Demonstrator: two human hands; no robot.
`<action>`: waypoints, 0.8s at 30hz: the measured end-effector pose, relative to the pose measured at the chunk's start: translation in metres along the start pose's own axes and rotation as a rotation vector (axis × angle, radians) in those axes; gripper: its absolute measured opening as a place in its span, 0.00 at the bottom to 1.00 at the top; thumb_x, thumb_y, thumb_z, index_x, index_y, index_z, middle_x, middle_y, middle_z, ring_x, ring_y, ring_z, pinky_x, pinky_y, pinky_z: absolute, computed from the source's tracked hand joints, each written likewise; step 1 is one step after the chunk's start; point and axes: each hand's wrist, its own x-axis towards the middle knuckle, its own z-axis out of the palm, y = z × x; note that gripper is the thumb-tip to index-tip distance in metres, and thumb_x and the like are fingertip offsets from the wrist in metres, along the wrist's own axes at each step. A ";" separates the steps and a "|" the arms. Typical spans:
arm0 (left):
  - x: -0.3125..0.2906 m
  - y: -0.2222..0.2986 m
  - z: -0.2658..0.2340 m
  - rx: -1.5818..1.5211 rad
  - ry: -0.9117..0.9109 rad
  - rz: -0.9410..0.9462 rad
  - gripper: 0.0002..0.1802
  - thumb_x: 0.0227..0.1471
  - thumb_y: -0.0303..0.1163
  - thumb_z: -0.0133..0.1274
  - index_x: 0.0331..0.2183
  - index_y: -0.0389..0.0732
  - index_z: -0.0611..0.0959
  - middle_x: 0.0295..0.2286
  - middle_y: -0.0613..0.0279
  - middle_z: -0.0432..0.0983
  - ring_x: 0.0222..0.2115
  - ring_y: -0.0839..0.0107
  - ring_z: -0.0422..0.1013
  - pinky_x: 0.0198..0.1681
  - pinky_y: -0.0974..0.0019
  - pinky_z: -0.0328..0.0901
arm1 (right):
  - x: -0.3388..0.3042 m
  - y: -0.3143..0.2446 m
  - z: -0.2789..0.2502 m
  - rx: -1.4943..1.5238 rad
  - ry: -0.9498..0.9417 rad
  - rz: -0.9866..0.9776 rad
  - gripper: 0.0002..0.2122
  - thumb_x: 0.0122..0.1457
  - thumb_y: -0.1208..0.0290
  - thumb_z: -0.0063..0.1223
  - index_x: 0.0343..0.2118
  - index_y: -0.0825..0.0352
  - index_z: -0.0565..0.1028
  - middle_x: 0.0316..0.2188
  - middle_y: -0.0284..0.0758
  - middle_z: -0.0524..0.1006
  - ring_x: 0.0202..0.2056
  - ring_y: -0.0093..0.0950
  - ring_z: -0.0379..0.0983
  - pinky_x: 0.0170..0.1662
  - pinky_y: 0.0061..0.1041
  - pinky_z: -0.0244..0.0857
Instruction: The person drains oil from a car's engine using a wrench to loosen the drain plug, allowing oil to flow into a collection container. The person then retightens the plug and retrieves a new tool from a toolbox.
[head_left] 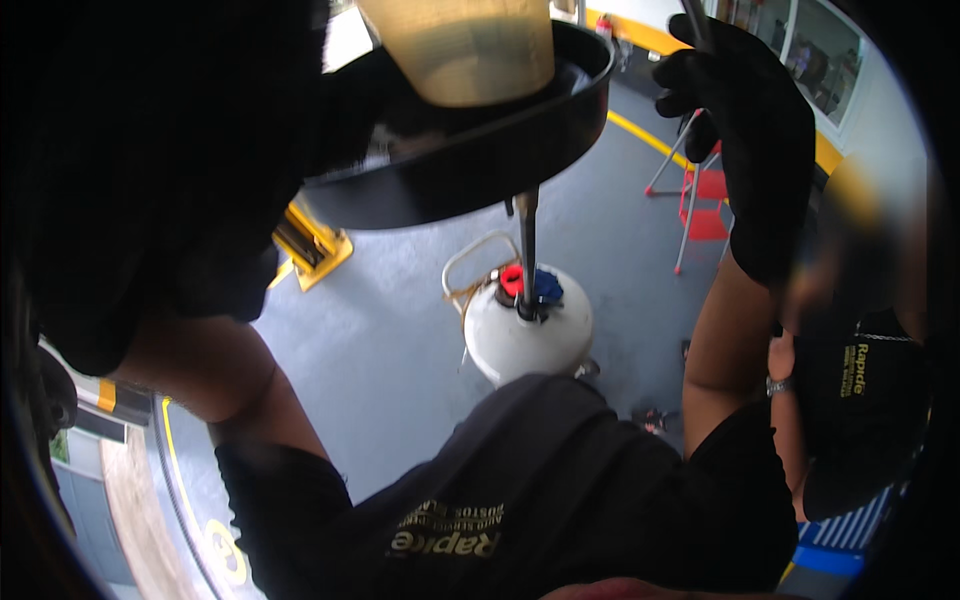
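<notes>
1. Here, the right hand grips a dark rod.
2. The left hand is too shadowed to tell its grip.
3. A translucent container sits in the black pan, above a white tank.

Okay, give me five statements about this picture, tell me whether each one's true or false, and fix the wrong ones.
1. The black pan is raised above the white tank. True.
2. The right hand wears a white glove. False: its glove is black.
3. A red stool with metal legs stands on the floor to the right of the tank. True.
4. The translucent container lies on the floor. False: it is up at the black pan.
5. The person at the right edge wears a band on the wrist. True.
</notes>
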 end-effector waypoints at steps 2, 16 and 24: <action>-0.027 0.041 -0.007 -0.189 -0.059 -0.098 0.15 0.59 0.35 0.58 0.43 0.34 0.81 0.31 0.51 0.79 0.33 0.59 0.77 0.38 0.58 0.70 | -0.067 0.031 -0.001 0.124 0.076 0.004 0.14 0.65 0.72 0.58 0.52 0.71 0.77 0.34 0.38 0.84 0.25 0.22 0.78 0.23 0.16 0.66; -0.373 0.216 0.102 -1.264 -0.079 -1.888 0.26 0.55 0.25 0.63 0.55 0.33 0.77 0.40 0.61 0.82 0.40 0.74 0.77 0.44 0.67 0.73 | -0.337 0.198 0.084 0.453 -0.416 0.900 0.15 0.75 0.60 0.39 0.48 0.67 0.73 0.31 0.31 0.77 0.31 0.19 0.73 0.32 0.19 0.67; -0.403 0.214 0.139 -1.257 -0.240 -1.832 0.15 0.59 0.27 0.57 0.47 0.31 0.81 0.35 0.57 0.83 0.35 0.70 0.80 0.40 0.65 0.75 | -0.361 0.220 0.111 0.377 -0.457 0.978 0.17 0.74 0.56 0.40 0.49 0.65 0.76 0.30 0.30 0.77 0.29 0.17 0.72 0.31 0.20 0.67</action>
